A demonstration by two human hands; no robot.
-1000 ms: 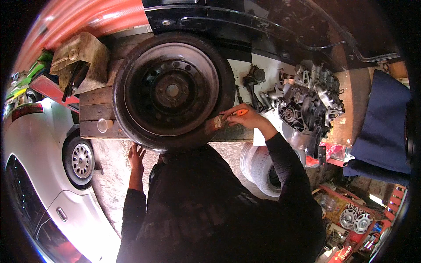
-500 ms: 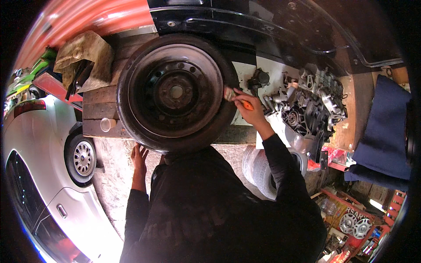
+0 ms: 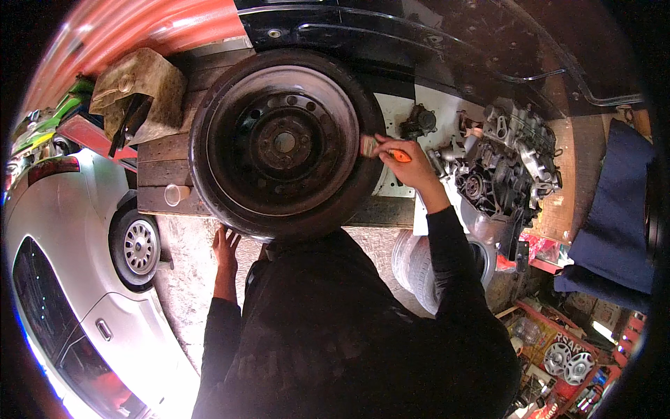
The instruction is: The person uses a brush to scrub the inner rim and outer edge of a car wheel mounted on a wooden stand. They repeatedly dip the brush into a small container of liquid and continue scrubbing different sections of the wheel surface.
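Note:
A black tyre (image 3: 202, 167) on a dark steel wheel rim (image 3: 284, 142) lies on the wooden bench, reaching over its near edge. My right hand (image 3: 413, 167) is closed round a paintbrush (image 3: 400, 156) with an orange handle. The brush's bristles rest against the right side of the tyre, close to the rim. Under the tyre's near left edge is my left hand (image 3: 225, 248), its fingers stretched out and apart, fingertips at the rubber. Whether it bears any weight cannot be seen.
A small clear cup (image 3: 176, 195) stands on the bench (image 3: 160, 152) left of the tyre. Farther left is a stained container (image 3: 143, 87) with tools. An engine (image 3: 499, 171) sits to the right, tyres (image 3: 426, 272) beneath it. A silver car (image 3: 84, 279) is parked at left.
The brush in my right hand has shifted slightly along the tyre's right side. The whole view has moved a little; my left hand stays at the near left edge.

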